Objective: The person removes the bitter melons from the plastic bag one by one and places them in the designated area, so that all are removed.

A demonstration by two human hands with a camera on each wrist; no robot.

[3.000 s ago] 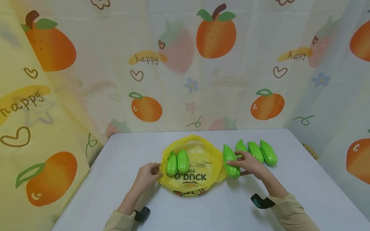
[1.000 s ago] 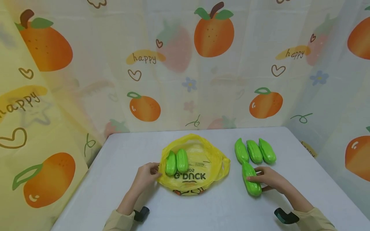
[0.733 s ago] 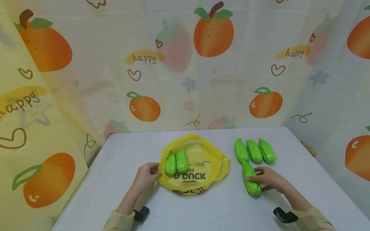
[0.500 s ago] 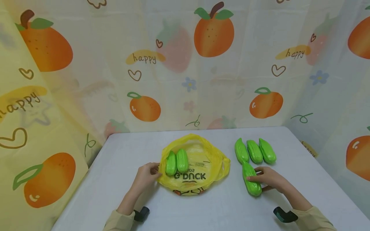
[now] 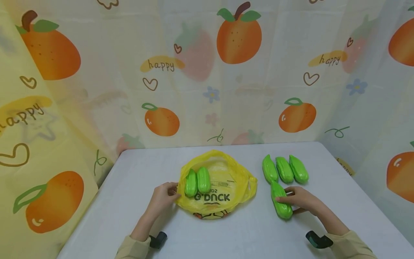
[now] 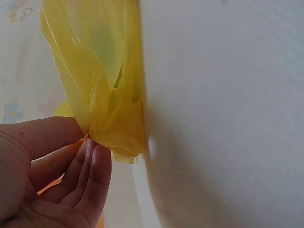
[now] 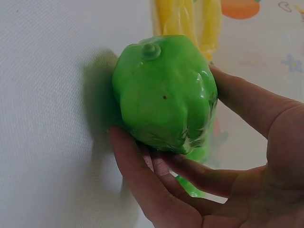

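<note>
The yellow plastic bag lies with its mouth open at mid-table, and two green vegetables rest inside. At its left rim my left hand pinches the plastic between thumb and fingers; the left wrist view shows the hand on the gathered yellow film. Right of the bag, my right hand grips a green vegetable whose tip meets another one behind it. In the right wrist view the fingers hold the green vegetable by its sides, blunt end facing the camera.
Two more green vegetables stand side by side at the back right of the white table. Behind the table hangs a fruit-printed curtain. Dark wrist devices are on both arms.
Since three seconds ago, my right hand has moved right and toward the table's front with the green vegetable, away from the bag's right rim. The left hand has kept its place.
</note>
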